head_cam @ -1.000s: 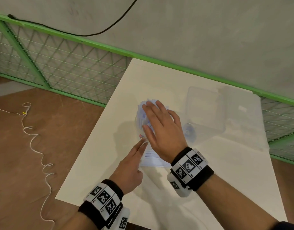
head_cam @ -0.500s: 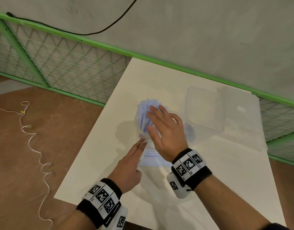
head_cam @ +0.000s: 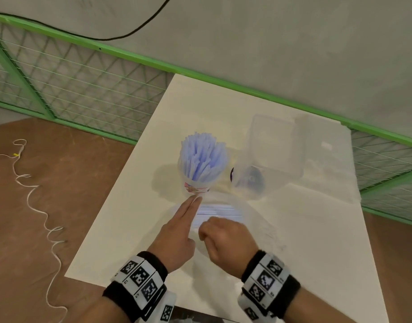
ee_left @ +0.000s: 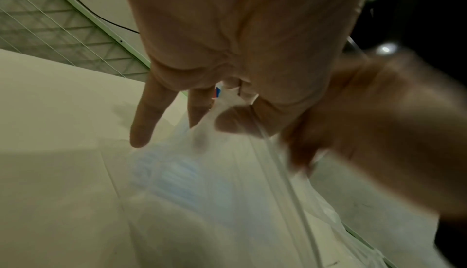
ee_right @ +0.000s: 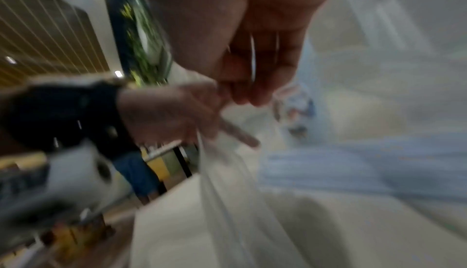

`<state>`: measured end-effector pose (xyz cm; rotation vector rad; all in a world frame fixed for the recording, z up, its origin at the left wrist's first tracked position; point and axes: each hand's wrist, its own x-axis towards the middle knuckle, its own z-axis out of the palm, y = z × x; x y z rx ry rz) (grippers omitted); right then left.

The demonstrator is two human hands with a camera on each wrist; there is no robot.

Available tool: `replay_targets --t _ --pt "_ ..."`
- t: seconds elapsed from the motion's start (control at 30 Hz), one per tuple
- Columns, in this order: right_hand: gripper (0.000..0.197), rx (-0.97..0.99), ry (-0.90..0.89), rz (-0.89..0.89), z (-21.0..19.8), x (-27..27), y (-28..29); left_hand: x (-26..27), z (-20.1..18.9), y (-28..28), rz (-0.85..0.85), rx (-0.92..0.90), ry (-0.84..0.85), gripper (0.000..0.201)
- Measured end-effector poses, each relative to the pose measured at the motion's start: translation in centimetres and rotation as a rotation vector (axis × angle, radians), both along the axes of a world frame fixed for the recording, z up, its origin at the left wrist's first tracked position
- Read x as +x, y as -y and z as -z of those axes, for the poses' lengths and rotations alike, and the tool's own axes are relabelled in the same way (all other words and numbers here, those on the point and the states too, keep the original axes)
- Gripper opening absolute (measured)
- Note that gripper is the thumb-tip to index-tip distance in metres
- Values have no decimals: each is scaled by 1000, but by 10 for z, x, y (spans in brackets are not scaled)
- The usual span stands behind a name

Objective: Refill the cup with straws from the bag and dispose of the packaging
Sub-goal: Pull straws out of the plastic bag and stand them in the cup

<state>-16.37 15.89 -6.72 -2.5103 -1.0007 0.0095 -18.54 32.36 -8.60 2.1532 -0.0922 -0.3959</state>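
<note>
Right hand (ee_right: 252, 52) fingers curled, pinching clear bag (ee_right: 227, 192) edge, left hand (ee_right: 171, 112) alongside it, pale blue straws (ee_right: 341, 164) blurred inside bag, white bench (ee_right: 177, 222) beneath.

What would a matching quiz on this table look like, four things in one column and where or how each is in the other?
Things:
1. straws
2. cup
3. bag
4. clear tub

States:
A. lying flat near the hands
B. on its side, right of the cup
C. standing bunched, pale blue
D. upright, patterned base

Pairs: 1-C, 2-D, 3-A, 4-B
</note>
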Motion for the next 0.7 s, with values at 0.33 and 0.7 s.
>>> replay_targets --t 0.33,0.7 --pt "55 -431 -17 177 85 8 -7 -1 -4 13 31 -20 -31 99" --pt "34 -464 -4 233 90 13 -11 -2 -3 11 42 -1 -11 100"
